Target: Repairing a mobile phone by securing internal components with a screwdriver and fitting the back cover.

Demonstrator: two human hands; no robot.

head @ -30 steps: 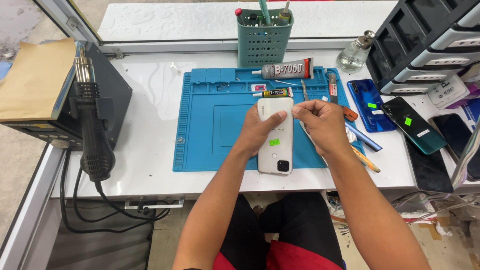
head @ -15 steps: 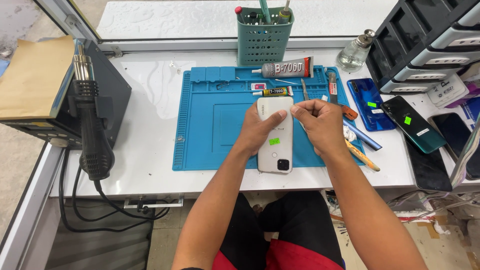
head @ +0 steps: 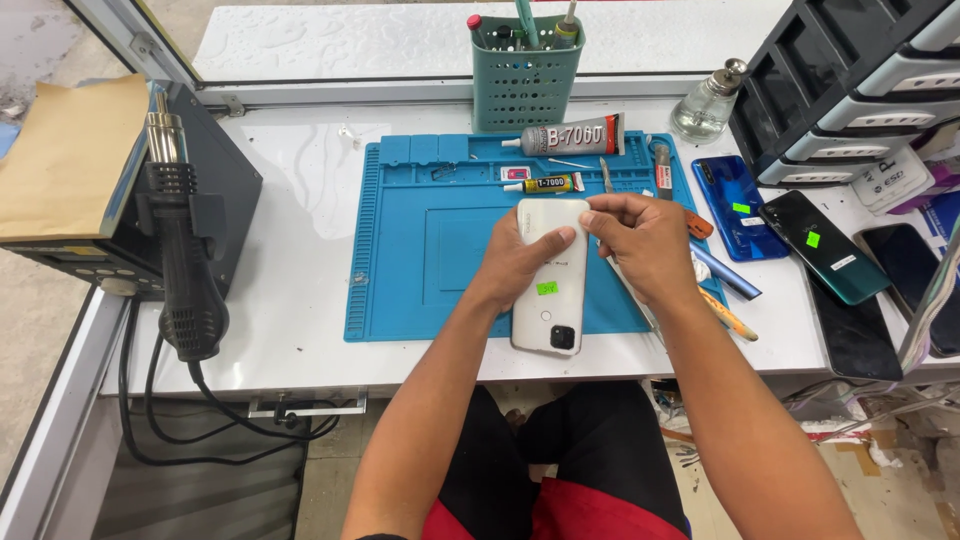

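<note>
White phone lies face down on the blue repair mat, near edge. My left hand presses it flat, right hand pinches its top corner; small glue tube just beyond, bigger glue tube farther back
</note>
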